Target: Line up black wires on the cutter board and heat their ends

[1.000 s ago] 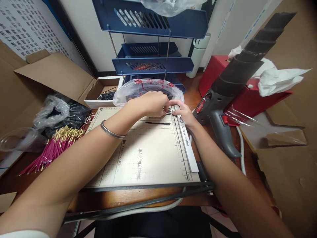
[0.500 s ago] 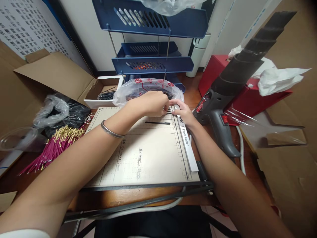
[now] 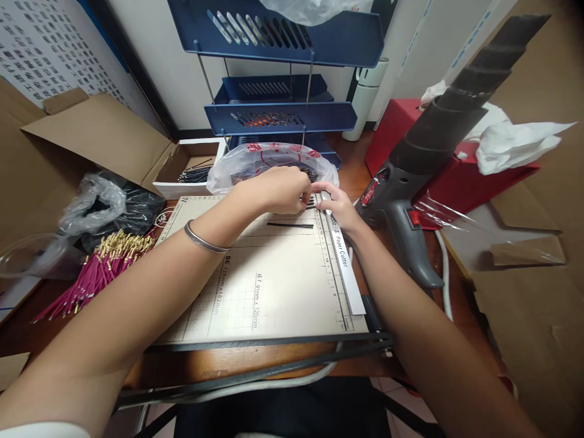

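A cream paper cutter board (image 3: 283, 280) with printed grid lines lies in front of me, and a white strip lettered "Paper Cutter" (image 3: 345, 267) runs along its right side. My left hand (image 3: 285, 190) is closed at the board's far right part, its fingertips over several short thin black pieces (image 3: 311, 203). Facing it, my right hand (image 3: 338, 208) has its thumb and fingers curled round the far end of the white strip, beside those pieces; what it grips is partly hidden. One longer thin black strip (image 3: 290, 225) lies alone on the board, nearer to me.
Behind the board sits a clear plastic bag (image 3: 237, 164). A white box (image 3: 171, 187) holds black wires. Crimson wires with gold ends (image 3: 98, 271) lie left. A grey heat gun (image 3: 406, 201) stands right, before a red tissue box (image 3: 387, 131). Blue shelves (image 3: 278, 118) rise behind.
Both hands stay in place at the far right of the board, with hardly any movement of the fingers. The view has shifted very slightly.
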A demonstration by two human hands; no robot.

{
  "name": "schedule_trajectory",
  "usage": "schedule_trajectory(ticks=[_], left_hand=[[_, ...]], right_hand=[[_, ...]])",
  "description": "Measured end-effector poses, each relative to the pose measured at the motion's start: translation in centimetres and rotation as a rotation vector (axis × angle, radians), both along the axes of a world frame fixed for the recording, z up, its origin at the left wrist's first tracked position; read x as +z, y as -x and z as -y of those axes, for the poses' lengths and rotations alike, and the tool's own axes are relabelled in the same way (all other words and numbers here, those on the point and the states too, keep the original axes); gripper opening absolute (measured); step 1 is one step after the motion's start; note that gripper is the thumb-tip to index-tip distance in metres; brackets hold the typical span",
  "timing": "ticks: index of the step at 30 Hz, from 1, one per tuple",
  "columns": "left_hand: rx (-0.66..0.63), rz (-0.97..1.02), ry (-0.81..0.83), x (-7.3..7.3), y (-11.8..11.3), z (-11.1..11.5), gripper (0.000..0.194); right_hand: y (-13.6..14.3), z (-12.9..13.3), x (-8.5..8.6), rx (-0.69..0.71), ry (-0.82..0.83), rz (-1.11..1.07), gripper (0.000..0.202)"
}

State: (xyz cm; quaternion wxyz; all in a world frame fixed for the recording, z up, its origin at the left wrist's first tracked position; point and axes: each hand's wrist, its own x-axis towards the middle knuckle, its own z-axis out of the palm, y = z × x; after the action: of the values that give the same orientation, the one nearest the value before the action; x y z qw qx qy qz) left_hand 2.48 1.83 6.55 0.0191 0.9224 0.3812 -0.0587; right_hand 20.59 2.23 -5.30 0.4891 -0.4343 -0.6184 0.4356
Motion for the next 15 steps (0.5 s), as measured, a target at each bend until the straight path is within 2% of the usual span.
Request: schedule_trajectory(ticks=[8,15], left_hand=[[-0.017,0.026,0.042,0.40,0.06,0.24,0.028],[-0.049,-0.010,0.179,0.71,-0.20,0.62,0.030]], right_hand=[[0.38,0.17,0.19,-0.052,0.017,-0.035,0.038],[0.14,-0.01,0.25,-0.054,0.021,0.001,0.035]])
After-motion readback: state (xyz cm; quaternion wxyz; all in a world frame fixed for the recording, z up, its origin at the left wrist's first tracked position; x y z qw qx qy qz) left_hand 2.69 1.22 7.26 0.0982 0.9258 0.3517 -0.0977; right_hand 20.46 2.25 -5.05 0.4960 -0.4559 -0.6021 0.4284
